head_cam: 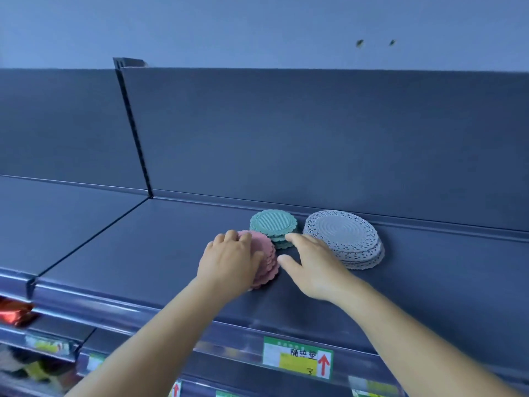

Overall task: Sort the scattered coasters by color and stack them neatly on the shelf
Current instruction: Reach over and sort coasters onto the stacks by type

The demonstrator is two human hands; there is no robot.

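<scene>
Coasters sat stacked by color on the shelf point(171, 253): the left hand point(229, 260) lay cupped over the pink stack point(267, 260), while the right hand point(312, 266), fingers spread, touched the green stack point(273, 224) beside the white stack point(343, 236).

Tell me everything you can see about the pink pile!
The stack of pink round coasters with scalloped edges sits on the dark blue shelf, in front of the green pile. They look thin and rubbery, and the pile leans a little unevenly. The left hand lies on top, covering most of it. The right hand's fingers reach toward its right edge; whether they touch is unclear.
</scene>
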